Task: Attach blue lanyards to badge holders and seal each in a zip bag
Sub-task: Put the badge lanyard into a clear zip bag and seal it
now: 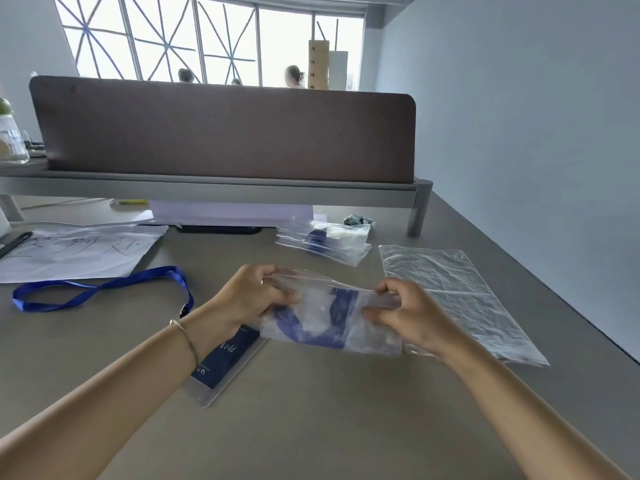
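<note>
Head view: both hands hold one zip bag just above the desk. Left hand pinches the bag's top edge at its left end, fingers curled onto the plastic. Right hand pinches the same edge at the right end, thumb and fingers clamped on it. Inside the bag: blue lanyard strap bunched up, with something clear that is likely its badge holder, too blurred through the plastic to be sure. Whether the zip is fully closed cannot be told. My read: this bag is at the sealing step.

Done so far, by the look of it: a small pile of filled bags lies near the back of the desk, blue visible inside at least one.

Left to do: a loose blue lanyard lies on the desk to the left, clip end near the left wrist, and a badge holder with a dark card lies flat under the left forearm. Whether the two are joined is hidden by the arm. Neither is bagged. A stack of empty bags sits to the right, partly under the right hand. So at least one more set remains after this one.
</note>
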Demonstrator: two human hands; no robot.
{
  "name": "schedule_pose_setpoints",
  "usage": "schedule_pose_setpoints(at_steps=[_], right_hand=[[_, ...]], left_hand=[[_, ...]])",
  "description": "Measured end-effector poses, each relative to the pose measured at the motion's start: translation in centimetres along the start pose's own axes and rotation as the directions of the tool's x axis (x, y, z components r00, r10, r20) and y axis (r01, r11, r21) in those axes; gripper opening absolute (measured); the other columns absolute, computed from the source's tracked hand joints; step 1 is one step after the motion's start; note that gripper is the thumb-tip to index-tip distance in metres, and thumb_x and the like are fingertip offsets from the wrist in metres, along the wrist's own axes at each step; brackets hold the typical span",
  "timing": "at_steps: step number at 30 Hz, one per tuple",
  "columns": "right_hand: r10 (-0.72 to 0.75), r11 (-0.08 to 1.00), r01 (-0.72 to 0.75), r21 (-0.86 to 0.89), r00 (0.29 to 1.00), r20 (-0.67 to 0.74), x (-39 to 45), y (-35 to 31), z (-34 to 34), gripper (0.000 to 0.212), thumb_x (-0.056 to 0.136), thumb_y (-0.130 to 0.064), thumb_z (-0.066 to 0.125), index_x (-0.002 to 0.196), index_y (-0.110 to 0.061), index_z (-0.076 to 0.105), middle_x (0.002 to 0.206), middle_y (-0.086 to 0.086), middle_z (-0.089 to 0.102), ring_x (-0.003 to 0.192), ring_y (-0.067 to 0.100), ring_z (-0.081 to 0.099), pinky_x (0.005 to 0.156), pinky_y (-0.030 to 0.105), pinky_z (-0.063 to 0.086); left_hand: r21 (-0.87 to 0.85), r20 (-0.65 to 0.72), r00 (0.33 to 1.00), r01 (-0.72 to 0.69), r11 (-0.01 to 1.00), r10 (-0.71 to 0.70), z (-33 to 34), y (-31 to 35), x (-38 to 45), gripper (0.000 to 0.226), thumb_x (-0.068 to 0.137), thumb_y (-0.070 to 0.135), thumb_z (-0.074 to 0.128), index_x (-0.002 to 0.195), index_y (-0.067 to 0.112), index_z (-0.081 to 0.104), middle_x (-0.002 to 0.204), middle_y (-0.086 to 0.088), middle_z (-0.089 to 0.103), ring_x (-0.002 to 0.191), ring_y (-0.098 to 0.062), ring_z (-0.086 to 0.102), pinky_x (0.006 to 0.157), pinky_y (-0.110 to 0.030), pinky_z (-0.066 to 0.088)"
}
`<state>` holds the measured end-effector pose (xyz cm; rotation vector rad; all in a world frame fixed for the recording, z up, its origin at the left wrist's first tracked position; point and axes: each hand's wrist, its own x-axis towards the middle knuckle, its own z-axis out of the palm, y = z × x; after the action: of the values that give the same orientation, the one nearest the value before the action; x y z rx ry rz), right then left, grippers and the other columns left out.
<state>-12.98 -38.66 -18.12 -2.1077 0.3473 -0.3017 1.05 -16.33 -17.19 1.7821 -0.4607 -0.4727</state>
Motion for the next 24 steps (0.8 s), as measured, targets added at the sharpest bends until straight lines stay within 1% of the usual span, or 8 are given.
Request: schedule_pose_setpoints(at_steps=[3, 7, 12, 14, 16, 18, 21, 24], right_hand=[[0.071, 0.985, -0.071, 0.160, 0.997, 0.007, 0.4, 0.0, 0.1, 0.029, 0.086, -0.004, 0.074, 0.109, -0.020, 0.065, 0.098, 0.015, 0.069, 0.083, 0.024, 0.068, 0.077, 0.037, 0.057], [0.127, 0.931, -0.074, 0.357, 0.983, -0.129, 2.4, -1.0, 0.0, 0.055, 0.084, 0.011, 0.067, 0.126, -0.023, 0.054, 0.091, 0.023, 0.065, 0.072, 0.028, 0.067, 0.056, 0.035, 0.057], [0.138, 0.930, -0.001, 0.368, 0.928, -0.347, 6.9, -3.3, -0.7, 0.041, 0.083, 0.014, 0.065, 0.108, -0.010, 0.044, 0.076, 0.013, 0.065, 0.044, 0.017, 0.065, 0.044, 0.028, 0.049], [0.137, 0.935, 0.008, 0.354, 0.914, -0.383, 9.0, -3.6, -0.8, 0.031, 0.084, 0.014, 0.064, 0.095, -0.009, 0.046, 0.075, 0.012, 0.063, 0.043, 0.017, 0.066, 0.042, 0.027, 0.048], [0.120, 0.951, 0.009, 0.309, 0.911, -0.394, 11.1, -3.4, -0.7, 0.026, 0.084, 0.012, 0.065, 0.082, -0.010, 0.053, 0.072, 0.011, 0.065, 0.046, 0.019, 0.068, 0.045, 0.028, 0.049], [0.092, 0.974, 0.002, 0.227, 0.909, -0.405, 13.0, -3.0, -0.5, 0.024, 0.085, 0.009, 0.066, 0.077, -0.013, 0.063, 0.071, 0.008, 0.070, 0.049, 0.016, 0.069, 0.048, 0.030, 0.052], [0.038, 0.995, 0.008, 0.101, 0.898, -0.438, 15.4, -2.6, -0.4, 0.025, 0.084, 0.004, 0.066, 0.082, -0.019, 0.075, 0.079, 0.003, 0.075, 0.060, 0.014, 0.071, 0.063, 0.034, 0.059], [-0.008, 1.000, -0.003, -0.027, 0.909, -0.416, 17.6, -1.9, -0.4, 0.029, 0.079, 0.001, 0.066, 0.098, -0.016, 0.080, 0.097, 0.000, 0.078, 0.088, 0.017, 0.072, 0.087, 0.036, 0.058]], left_hand=[[-0.194, -0.057, 0.998, 0.029, 0.981, -0.041, -0.4, 0.2, 1.2, 0.045, 0.071, -0.001, 0.081, 0.113, 0.010, 0.069, 0.094, -0.012, 0.076, 0.080, -0.023, 0.074, 0.075, -0.031, 0.062], [-0.429, -0.115, 0.987, 0.055, 0.902, -0.115, -1.0, 1.3, 3.6, 0.050, 0.069, 0.005, 0.083, 0.116, 0.011, 0.065, 0.087, -0.007, 0.075, 0.071, -0.015, 0.072, 0.064, -0.027, 0.059], [-0.122, -0.215, 0.975, -0.078, 0.990, 0.050, -1.1, 3.6, 6.7, 0.042, 0.081, 0.002, 0.073, 0.111, 0.023, 0.051, 0.103, -0.007, 0.066, 0.083, -0.022, 0.070, 0.070, -0.041, 0.063], [0.166, -0.229, 0.954, -0.156, 0.974, 0.192, -1.3, 4.2, 8.0, 0.035, 0.077, 0.002, 0.070, 0.101, 0.022, 0.054, 0.096, -0.004, 0.063, 0.075, -0.021, 0.065, 0.056, -0.031, 0.058], [0.445, -0.230, 0.922, -0.186, 0.876, 0.312, -1.3, 4.6, 9.3, 0.025, 0.072, 0.003, 0.069, 0.084, 0.023, 0.060, 0.082, 0.003, 0.064, 0.065, -0.016, 0.057, 0.048, -0.021, 0.043], [0.498, -0.248, 0.904, -0.189, 0.846, 0.347, -1.3, 4.8, 10.7, 0.024, 0.070, 0.002, 0.069, 0.079, 0.024, 0.065, 0.080, 0.008, 0.068, 0.066, -0.011, 0.056, 0.047, -0.016, 0.035], [0.503, -0.236, 0.897, -0.217, 0.836, 0.374, -1.3, 4.8, 13.4, 0.032, 0.076, 0.004, 0.069, 0.101, 0.025, 0.072, 0.103, 0.010, 0.068, 0.084, -0.009, 0.059, 0.057, -0.009, 0.038], [0.550, -0.141, 0.916, -0.244, 0.799, 0.376, -1.4, 4.5, 15.9, 0.043, 0.082, 0.011, 0.070, 0.122, 0.025, 0.066, 0.120, 0.006, 0.061, 0.100, -0.010, 0.054, 0.069, -0.013, 0.039]])
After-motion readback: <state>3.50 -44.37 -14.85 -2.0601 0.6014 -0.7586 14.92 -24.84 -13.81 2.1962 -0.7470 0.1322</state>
